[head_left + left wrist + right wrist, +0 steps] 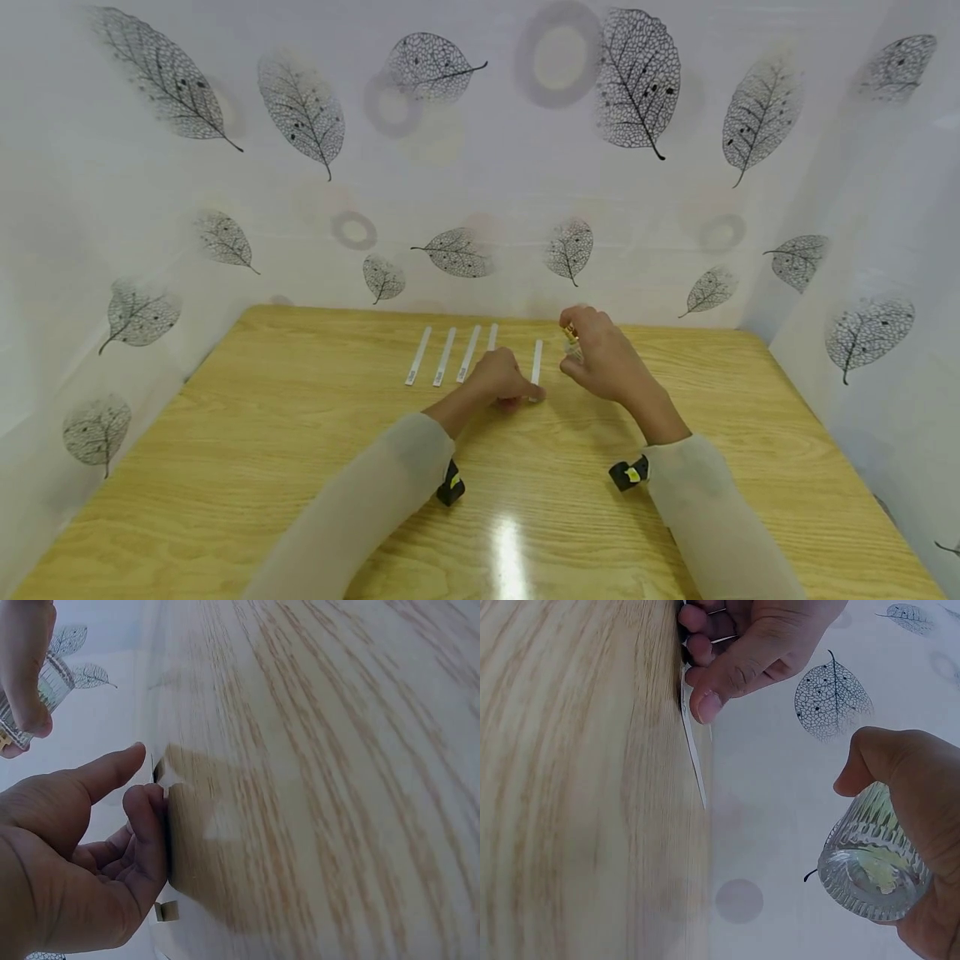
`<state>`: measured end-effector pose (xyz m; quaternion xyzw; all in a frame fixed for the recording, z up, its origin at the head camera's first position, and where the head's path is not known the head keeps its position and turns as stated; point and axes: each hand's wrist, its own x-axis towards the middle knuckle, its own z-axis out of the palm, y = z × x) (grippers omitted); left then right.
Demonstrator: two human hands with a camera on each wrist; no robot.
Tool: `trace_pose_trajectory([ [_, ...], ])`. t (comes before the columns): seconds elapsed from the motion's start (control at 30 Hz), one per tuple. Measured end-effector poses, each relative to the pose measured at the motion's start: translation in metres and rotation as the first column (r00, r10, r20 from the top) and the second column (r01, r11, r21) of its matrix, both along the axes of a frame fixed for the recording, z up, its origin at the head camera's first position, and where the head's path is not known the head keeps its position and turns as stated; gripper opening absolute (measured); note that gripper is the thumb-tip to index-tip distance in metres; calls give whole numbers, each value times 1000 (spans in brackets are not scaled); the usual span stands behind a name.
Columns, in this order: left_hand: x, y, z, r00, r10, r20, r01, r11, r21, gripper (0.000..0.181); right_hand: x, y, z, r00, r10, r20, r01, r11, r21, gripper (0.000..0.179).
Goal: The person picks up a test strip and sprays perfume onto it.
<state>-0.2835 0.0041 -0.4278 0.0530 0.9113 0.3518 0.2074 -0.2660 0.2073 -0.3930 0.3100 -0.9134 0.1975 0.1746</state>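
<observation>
My left hand (501,379) has its thumb and fingers at the near end of a white paper test strip (537,360) on the table, and in the left wrist view (82,847) the other fingers are curled. My right hand (603,354) grips a small clear ribbed-glass perfume bottle (874,862) with a gold top (571,333). One finger of it lies over that top. The bottle is held just right of the strip, tilted, mostly covered by the hand in the head view.
Several more white strips (444,357) with small print lie in a row to the left; my left hand partly covers the nearest one (492,337). The wooden table (300,467) ends at a pale leaf-printed curtain (487,183) behind and at both sides.
</observation>
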Motion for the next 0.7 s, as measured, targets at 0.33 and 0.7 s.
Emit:
trace_pose_trajectory([
  [0.33,0,-7,4,997,-52,-49,50,998,-36,32,-1,-1,0,1000,15,-22,-15,1000,-5,47],
  [0.7,-6,-13,2,997,-57,-50,55,998,-43,37,1,1,3,1000,9,13,-9,1000,4,47],
])
